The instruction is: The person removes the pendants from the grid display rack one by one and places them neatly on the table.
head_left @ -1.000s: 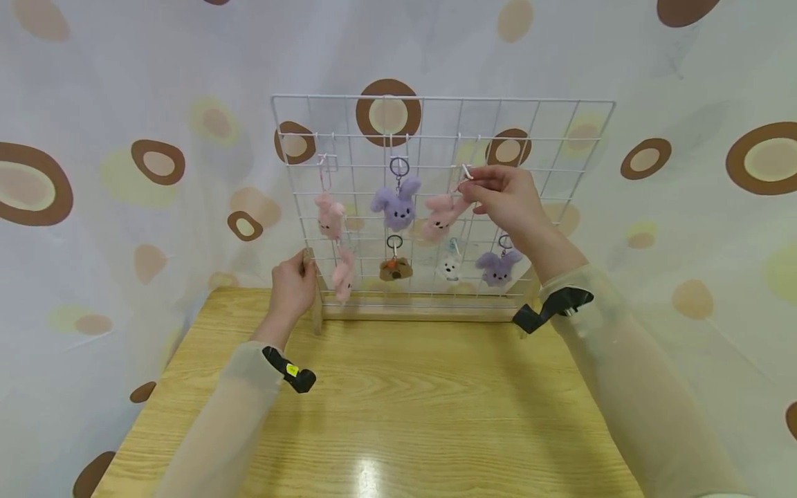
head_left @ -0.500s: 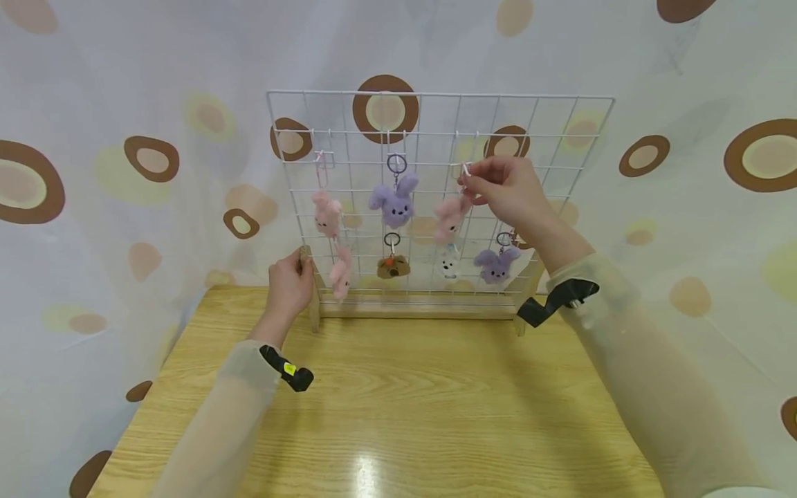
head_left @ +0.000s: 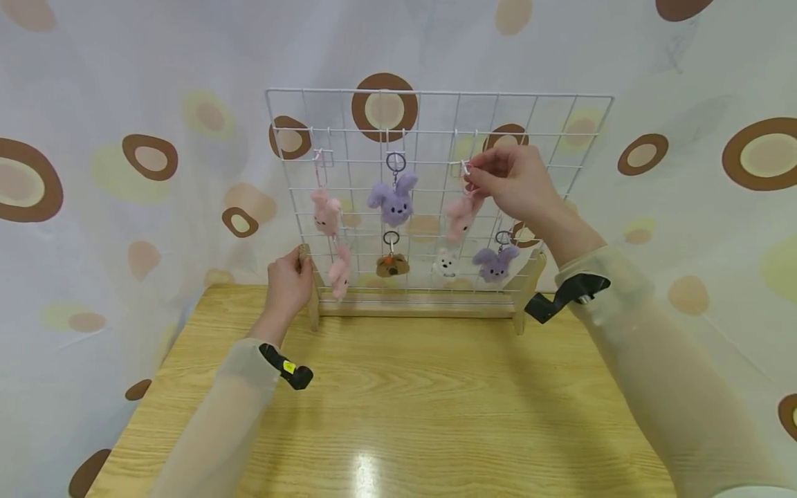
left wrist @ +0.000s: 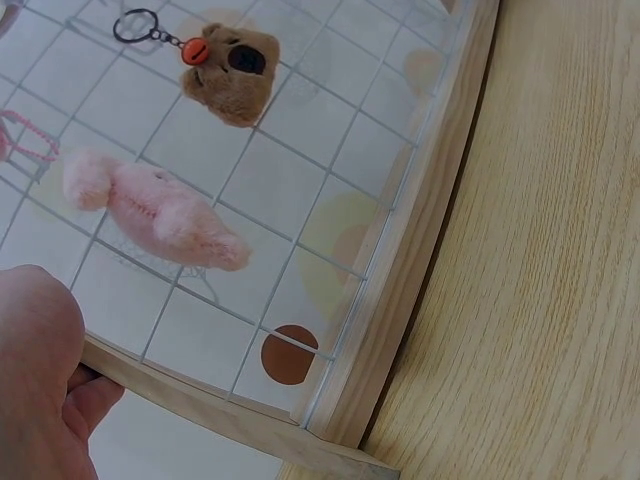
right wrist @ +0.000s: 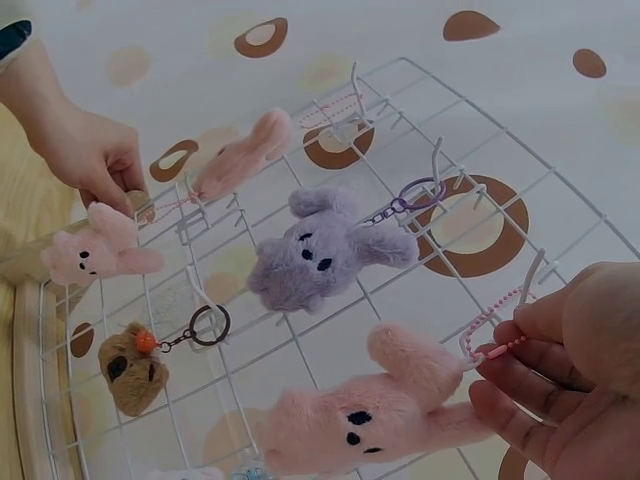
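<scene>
My right hand (head_left: pixel 519 183) pinches the pink bead chain (right wrist: pixel 495 325) of a pink plush bunny keychain (right wrist: pixel 375 405). The chain's loop reaches a white hook (right wrist: pixel 533 280) on the wire grid (head_left: pixel 423 131); whether it is fully round the hook I cannot tell. Below the fingers, the pink bunny hangs tilted against the grid. At the left side, my left hand (head_left: pixel 289 287) grips the top of the rack's wooden upright (left wrist: pixel 220 410), its fingers partly hidden behind the wood. Nearest that hand hangs another pink plush bunny (left wrist: pixel 160 210).
On other hooks hang a purple bunny (head_left: pixel 394 203), a brown bear with an orange bell (head_left: pixel 392 265), a white plush (head_left: pixel 445 263), a second purple bunny (head_left: pixel 495 264) and a further pink bunny (head_left: pixel 326 212). The rack stands on a wooden table (head_left: pixel 386 387) before a patterned curtain.
My right hand has shifted slightly right and up at the hook. The pink bunny below it has swung right, uncovering more of the white plush. My left hand keeps its grip on the upright.
</scene>
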`<state>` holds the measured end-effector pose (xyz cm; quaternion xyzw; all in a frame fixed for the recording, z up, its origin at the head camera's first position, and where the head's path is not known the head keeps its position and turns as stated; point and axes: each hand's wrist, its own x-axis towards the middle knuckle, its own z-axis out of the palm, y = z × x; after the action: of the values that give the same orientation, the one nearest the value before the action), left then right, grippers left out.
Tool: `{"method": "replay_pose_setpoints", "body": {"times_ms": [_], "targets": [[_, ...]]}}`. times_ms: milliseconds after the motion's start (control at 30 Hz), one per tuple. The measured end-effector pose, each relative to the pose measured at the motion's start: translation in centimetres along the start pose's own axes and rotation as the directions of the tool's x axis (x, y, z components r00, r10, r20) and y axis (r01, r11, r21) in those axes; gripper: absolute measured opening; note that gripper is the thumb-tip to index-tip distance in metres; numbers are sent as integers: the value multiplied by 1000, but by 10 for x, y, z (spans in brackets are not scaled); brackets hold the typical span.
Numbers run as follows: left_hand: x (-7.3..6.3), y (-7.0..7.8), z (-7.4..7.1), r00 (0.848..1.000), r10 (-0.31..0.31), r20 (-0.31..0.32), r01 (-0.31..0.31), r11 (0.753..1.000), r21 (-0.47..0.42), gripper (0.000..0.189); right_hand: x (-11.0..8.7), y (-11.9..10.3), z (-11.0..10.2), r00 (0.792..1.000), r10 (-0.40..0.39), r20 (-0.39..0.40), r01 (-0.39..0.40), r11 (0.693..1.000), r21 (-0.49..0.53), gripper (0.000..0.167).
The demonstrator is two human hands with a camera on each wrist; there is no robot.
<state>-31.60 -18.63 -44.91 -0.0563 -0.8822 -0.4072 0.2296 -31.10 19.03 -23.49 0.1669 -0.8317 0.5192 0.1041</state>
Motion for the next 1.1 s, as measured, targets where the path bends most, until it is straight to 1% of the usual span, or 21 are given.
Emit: {"method": "replay_pose_setpoints", "body": {"times_ms": [200, 300, 467, 533, 767, 800, 933, 1033, 1100], "targets": [[0, 1, 0, 1000, -7, 5, 7, 1000, 5, 24, -2, -3, -4, 1000, -5, 0, 5, 1000, -17, 18], [0, 1, -1, 1000, -5, 6, 5, 1000, 5, 25, -4, -4, -6, 1000, -27, 4, 27, 1000, -2, 17], [0, 2, -3, 1000, -2, 8, 2, 1000, 6, 26, -8, -8, -8, 998, -63, 15, 62, 997, 37, 11], [0, 2, -3, 1000, 0, 11, 0, 1000, 4, 26, -9, -10, -9, 998, -65, 22, 64, 997, 44, 9], [-1, 3, -4, 1000, 2, 13, -2, 1000, 8, 27, -15, -19, -9, 998, -51, 35, 49, 998, 47, 11], [-1, 3, -4, 1000, 4, 11, -4, 1000, 10, 27, -16, -20, -9, 998, -52, 34, 50, 997, 50, 9], [-1, 1, -4, 1000, 13, 2, -13, 1000, 10, 26, -21, -22, -7, 997, -65, 31, 63, 996, 62, 1], [0, 0, -3, 1000, 13, 7, -13, 1000, 3, 26, -25, -23, -7, 996, -82, 28, 80, 994, 70, 4], [-1, 0, -2, 1000, 9, 16, -9, 1000, -5, 26, -28, -23, -7, 996, -83, 31, 81, 994, 72, 3]]}}
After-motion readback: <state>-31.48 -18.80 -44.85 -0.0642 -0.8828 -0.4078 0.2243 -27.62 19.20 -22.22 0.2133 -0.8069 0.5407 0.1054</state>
